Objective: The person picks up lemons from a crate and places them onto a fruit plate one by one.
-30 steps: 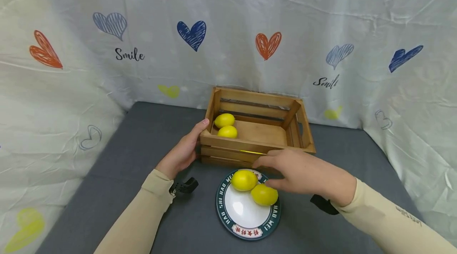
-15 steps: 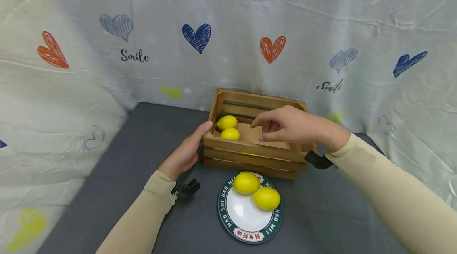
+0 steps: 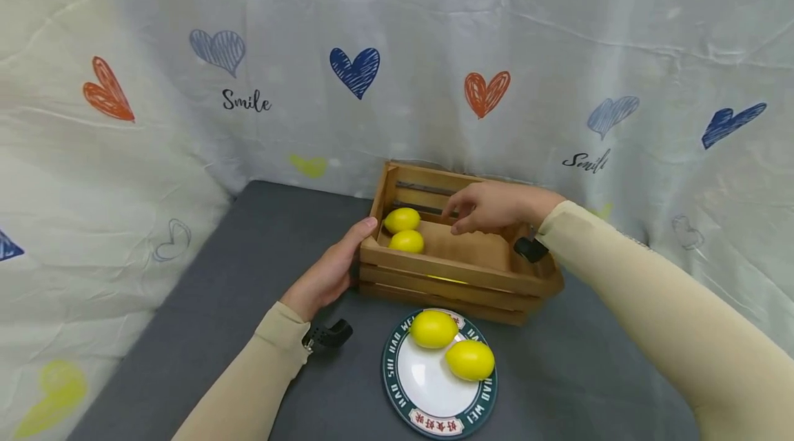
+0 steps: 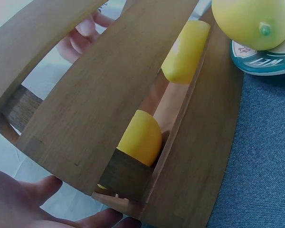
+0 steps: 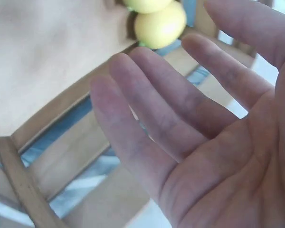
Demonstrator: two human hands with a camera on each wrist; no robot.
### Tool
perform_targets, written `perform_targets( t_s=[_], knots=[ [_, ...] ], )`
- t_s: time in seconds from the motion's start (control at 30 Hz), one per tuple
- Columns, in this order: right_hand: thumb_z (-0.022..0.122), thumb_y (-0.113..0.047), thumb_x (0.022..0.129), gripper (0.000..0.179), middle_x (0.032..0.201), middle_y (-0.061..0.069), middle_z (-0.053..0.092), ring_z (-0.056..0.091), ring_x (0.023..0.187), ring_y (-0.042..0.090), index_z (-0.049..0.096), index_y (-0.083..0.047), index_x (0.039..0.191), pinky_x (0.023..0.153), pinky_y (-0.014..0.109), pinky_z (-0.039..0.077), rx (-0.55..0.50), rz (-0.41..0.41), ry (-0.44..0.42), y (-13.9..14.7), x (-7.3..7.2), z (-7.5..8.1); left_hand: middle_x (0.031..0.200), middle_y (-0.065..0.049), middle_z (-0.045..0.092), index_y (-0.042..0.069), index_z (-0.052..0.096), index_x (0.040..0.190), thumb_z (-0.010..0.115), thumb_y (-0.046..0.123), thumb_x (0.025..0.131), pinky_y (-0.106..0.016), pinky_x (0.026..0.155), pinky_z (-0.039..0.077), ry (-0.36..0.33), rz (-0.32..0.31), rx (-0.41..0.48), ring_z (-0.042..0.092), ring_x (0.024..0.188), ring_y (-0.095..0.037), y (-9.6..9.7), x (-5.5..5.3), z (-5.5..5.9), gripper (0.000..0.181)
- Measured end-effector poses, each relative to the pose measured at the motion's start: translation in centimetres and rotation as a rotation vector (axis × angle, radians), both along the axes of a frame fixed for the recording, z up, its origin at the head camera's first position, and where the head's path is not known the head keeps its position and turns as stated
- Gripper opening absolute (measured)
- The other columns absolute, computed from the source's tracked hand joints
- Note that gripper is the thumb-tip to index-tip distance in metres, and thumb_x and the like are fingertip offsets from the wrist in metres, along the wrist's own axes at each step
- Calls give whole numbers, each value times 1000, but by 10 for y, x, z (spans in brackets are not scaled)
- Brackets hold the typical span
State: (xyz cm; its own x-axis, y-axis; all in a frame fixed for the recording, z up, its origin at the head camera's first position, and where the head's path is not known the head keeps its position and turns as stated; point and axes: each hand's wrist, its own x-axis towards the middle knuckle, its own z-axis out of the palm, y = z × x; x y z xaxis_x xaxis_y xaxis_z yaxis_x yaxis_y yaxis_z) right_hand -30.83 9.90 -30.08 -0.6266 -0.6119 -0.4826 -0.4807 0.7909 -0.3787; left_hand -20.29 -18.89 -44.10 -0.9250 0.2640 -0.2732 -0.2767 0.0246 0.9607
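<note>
Likely the picking step. Right hand (image 3: 496,207) in the wooden box (image 3: 459,269), mid-frame — fingers loosely bent, nothing held. Left hand (image 3: 329,269) round the box's left end. Two lemons (image 3: 470,360) on the plate (image 3: 428,387), bottom middle — at least two inside. Next, probably: grab one.

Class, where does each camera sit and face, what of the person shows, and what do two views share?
Head: worn on the head, looking forward and down at crate and plate; both sleeves, left grip and right grip show.
Left wrist: on that wrist, facing the crate's slats; left grip lower left, right grip's fingers beyond.
Right wrist: on that wrist, looking into the crate past the right grip.
Shared: head and left wrist both show the plate.
</note>
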Motion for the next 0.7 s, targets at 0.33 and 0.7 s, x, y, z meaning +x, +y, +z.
perform_targets(
  t_s=[0.33, 0.7],
  knots=[
    [72, -32, 104, 41, 134, 7, 68, 69, 122, 29, 68, -25, 144, 101, 47, 62, 168, -79, -283, -22, -9, -32, 184, -5, -5, 37, 6, 175, 42, 77, 103, -86, 122, 11, 1, -17, -1, 5, 168, -40, 0, 1, 0, 90],
    [71, -19, 104, 37, 137, 6, 68, 73, 112, 25, 68, -27, 140, 94, 44, 65, 252, -9, -380, -39, -13, -45, 184, 0, -5, 38, 7, 174, 44, 77, 103, -86, 123, 8, 9, -13, 1, 1, 169, -35, -1, 0, -1, 89]
  ],
)
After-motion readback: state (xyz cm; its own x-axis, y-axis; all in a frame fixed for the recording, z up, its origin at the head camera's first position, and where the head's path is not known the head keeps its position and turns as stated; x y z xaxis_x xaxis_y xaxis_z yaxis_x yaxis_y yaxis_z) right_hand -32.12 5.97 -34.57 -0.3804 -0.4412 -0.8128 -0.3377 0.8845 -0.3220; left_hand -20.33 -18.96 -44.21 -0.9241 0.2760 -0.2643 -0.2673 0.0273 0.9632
